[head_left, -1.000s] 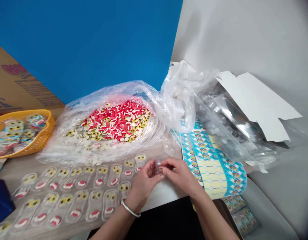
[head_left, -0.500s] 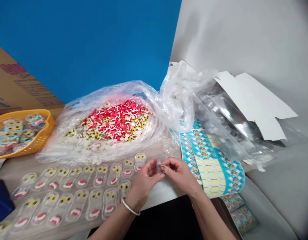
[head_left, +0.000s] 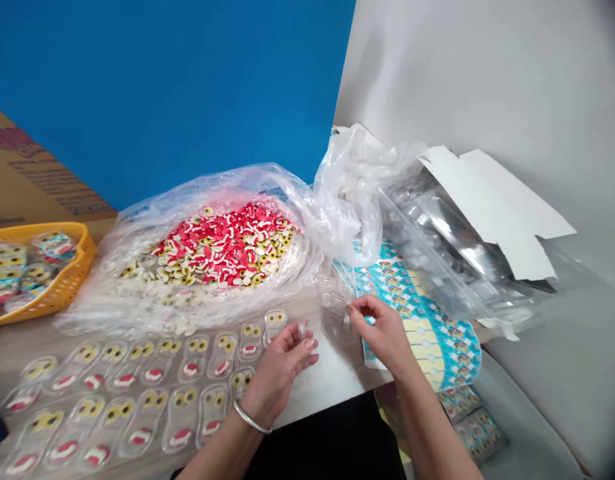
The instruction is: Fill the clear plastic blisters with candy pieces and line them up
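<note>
My left hand (head_left: 287, 353), with a bracelet at its wrist, has a small clear plastic piece (head_left: 302, 329) at its curled fingertips. To the right, my right hand (head_left: 380, 327) pinches another clear plastic piece (head_left: 346, 323) between thumb and forefinger; its exact shape is hard to make out. Beside those fingers lie clear plastic blister shells (head_left: 333, 310) on the table (head_left: 322, 390). Just left of my left hand, a filled clear blister (head_left: 250, 341) holds two yellow eyes and a red-and-white mouth. Several more like it lie in two rows.
An open clear bag (head_left: 102, 293) holds many red, white and yellow pieces (head_left: 227, 247). At left stands a yellow basket (head_left: 70, 287) of packed items, before a carton (head_left: 42, 173). Printed blue-and-yellow card sheets (head_left: 422, 333) lie right, near bagged clear plastic (head_left: 437, 227) and white cardboard (head_left: 507, 207).
My hands, close together before, have moved apart. The right has gone right and slightly up to the clear shells; the left has loosened its fingers. The view has shifted slightly right.
</note>
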Demonstrator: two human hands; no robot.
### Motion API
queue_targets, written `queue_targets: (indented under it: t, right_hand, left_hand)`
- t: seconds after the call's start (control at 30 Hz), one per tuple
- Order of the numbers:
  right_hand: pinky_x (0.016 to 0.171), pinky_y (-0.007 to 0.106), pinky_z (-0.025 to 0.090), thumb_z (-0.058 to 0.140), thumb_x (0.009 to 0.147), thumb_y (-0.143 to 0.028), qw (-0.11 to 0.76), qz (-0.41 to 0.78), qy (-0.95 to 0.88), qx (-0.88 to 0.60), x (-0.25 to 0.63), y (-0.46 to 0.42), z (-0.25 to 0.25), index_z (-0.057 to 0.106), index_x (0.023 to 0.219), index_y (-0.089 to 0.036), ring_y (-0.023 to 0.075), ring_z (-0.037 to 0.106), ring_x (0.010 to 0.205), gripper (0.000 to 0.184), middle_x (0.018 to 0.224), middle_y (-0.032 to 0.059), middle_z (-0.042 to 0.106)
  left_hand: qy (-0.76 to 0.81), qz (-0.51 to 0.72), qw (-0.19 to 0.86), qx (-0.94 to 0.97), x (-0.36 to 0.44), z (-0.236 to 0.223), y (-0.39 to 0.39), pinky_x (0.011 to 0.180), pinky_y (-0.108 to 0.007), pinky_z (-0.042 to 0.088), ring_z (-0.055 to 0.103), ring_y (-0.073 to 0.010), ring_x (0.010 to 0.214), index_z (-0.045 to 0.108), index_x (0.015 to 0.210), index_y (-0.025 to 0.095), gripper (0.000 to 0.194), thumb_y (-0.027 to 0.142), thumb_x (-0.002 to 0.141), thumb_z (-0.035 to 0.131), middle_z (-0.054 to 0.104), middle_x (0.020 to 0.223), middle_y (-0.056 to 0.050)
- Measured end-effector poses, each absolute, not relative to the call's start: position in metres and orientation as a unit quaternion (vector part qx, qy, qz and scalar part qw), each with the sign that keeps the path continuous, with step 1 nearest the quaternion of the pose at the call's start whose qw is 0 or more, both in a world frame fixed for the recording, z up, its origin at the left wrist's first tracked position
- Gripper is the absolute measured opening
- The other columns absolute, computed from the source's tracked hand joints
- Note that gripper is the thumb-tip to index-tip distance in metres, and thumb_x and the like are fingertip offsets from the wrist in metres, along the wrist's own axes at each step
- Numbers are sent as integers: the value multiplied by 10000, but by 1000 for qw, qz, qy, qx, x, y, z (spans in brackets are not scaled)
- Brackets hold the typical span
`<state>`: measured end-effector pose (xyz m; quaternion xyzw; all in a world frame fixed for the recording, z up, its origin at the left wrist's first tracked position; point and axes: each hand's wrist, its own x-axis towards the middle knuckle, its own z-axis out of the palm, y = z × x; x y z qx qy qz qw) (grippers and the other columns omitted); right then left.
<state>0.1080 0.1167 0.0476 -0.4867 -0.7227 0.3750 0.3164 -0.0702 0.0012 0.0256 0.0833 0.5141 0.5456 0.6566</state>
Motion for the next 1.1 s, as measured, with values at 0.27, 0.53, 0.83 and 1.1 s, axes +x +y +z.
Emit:
queue_targets:
  t: [0.27,0.53,0.83,1.1]
  right_hand:
    - [721,304,467,571,924,-317,269,290,-779,-486,101,120,46,724,973,-203,192,633,764,196,883,64,711]
    - [645,257,440,631,878,-372,235,622,-643,-380,80,78,38,681,820,-188,140,574,677,199,714,-6,642]
    - [691,290,442,508,928,-212,290,308,-818,-389,78,87,44,614,826,-206,175,585,737,147,787,36,622]
    - [755,367,407,545,927,-103,95,-20,-952,-291,49,94,20,694,857,-178,230,608,776,181,814,77,666]
  left_hand:
    - [552,541,620,137,-66,21,2,825,-365,545,651,-246,994,645,1142,168,620,343,608,905,664,1116,-122]
    - [533,544,630,151,-64,21,2,828,-364,542,640,-255,1035,655,1116,178,563,336,629,889,686,1144,-121]
    - [524,597,602,78,-87,41,-7,827,-338,534,680,-215,956,672,1163,189,521,409,719,834,691,1108,-100]
    - [513,648,560,52,-133,57,-8,528,-241,460,634,-125,577,569,1286,175,562,476,829,697,728,896,-66]
